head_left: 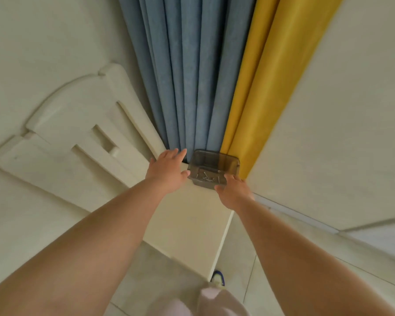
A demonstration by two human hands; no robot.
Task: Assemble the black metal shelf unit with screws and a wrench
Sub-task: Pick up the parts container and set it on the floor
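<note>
A smoky transparent plastic box (214, 164) sits at the far corner of a cream cabinet top (192, 224), against the curtains. Several small screws (209, 176) lie in its bottom. My left hand (168, 171) hovers just left of the box with its fingers spread and holds nothing; its thumb is close to the box's left wall. My right hand (232, 191) is at the near right corner of the box, with its fingers on the rim. No shelf part or wrench is in view.
Blue curtains (183, 71) and a yellow curtain (267, 87) hang behind the box. A cream headboard (78, 137) stands to the left, a pale wall (340, 133) to the right. Tiled floor (237, 258) and my slippered feet (214, 299) show below.
</note>
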